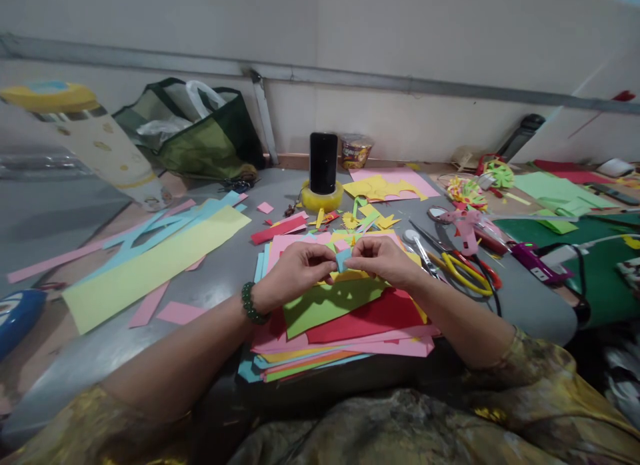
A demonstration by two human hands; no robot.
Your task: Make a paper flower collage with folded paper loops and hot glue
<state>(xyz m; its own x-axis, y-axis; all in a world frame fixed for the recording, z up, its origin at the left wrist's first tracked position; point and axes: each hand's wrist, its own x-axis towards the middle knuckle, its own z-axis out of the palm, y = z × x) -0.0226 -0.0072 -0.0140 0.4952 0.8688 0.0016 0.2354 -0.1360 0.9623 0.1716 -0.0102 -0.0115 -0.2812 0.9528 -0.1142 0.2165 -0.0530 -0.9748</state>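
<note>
A small piece of light blue paper [343, 259] is pinched between my two hands. My left hand [303, 268], below a dark green bead bracelet [253, 302], closes on its left side with thumb and fingers. From the other side my right hand [383, 259] grips its right edge. Both hands hover over a stack of coloured paper [345, 345], on which green [330, 305] and red sheets [373, 318] lie uppermost. Just beyond the hands are scattered cut scraps, among them a yellow serrated paper piece [349, 220].
A phone [323, 163] stands upright in a yellow tape roll [321, 197]. Scissors with yellow handles [467, 275], a pink glue gun [465, 230] and a purple device [541, 263] lie at right. Paper strips [165, 265], a green bag [200, 135] and a tilted bottle [107, 145] are left.
</note>
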